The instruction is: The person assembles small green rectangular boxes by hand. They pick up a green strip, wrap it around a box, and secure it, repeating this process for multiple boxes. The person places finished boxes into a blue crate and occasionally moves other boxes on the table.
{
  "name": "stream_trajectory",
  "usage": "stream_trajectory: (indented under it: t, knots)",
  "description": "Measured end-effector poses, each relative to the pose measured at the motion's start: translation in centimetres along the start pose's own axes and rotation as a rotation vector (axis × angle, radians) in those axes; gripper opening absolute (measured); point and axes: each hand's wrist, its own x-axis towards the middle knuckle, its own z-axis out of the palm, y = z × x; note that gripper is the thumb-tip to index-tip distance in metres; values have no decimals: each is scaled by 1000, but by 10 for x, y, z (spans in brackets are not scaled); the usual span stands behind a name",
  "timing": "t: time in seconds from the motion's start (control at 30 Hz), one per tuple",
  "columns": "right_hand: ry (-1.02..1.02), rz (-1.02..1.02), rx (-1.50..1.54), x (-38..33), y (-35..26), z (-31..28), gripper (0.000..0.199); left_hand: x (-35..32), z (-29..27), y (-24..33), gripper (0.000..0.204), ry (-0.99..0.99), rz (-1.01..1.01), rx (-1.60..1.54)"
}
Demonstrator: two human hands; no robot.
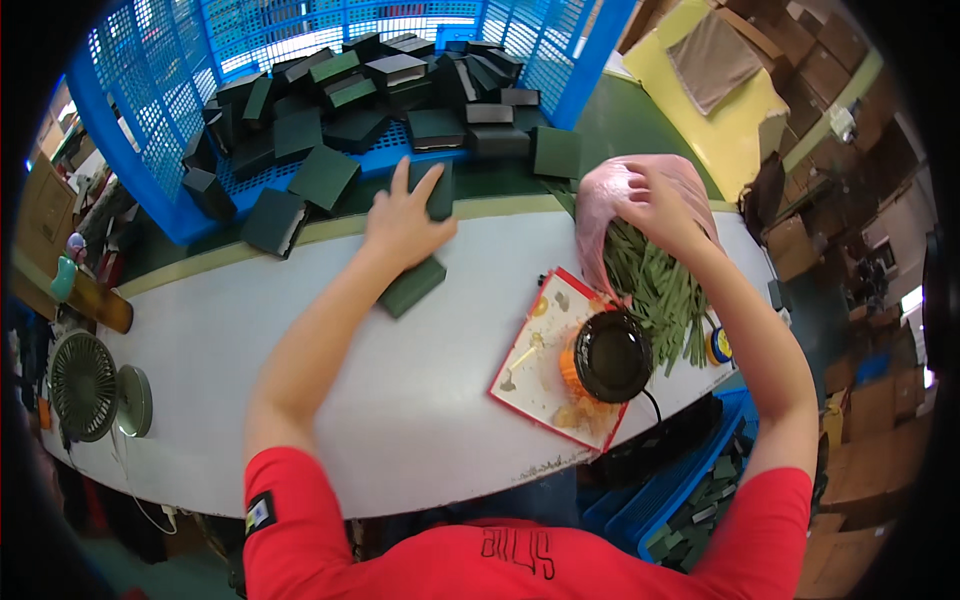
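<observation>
My left hand (405,222) rests at the table's far edge with its fingers spread. Its fingertips touch a small dark green box (439,192). Just below that palm, another dark green box (413,288) lies on the white table. My right hand (648,200) is over a pink bag (592,225), fingers curled together; whatever they may pinch is too small to make out. Out of the bag's mouth spills a heap of green strips (655,285). Several dark green boxes (325,177) lie piled in and before a blue plastic crate (110,130).
An orange pot with a black top (613,357) stands on a red-edged board (515,372), near my right forearm. A grey fan (83,385) and a brown bottle (100,300) are at the left. Below the table's right edge sits a blue bin (655,500) with green pieces.
</observation>
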Motion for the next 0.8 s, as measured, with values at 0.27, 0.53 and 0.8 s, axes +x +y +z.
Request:
stream_trajectory:
  t: [0.27, 0.53, 0.8]
  knots:
    - [-7, 118, -302, 146, 59, 96, 112, -144, -136, -78, 81, -330, -6, 42]
    - [27, 290, -96, 166, 55, 106, 88, -37, -91, -153, 93, 288, -17, 374]
    - [-206, 490, 482, 94, -33, 122, 60, 23, -64, -131, 92, 71, -195, 165]
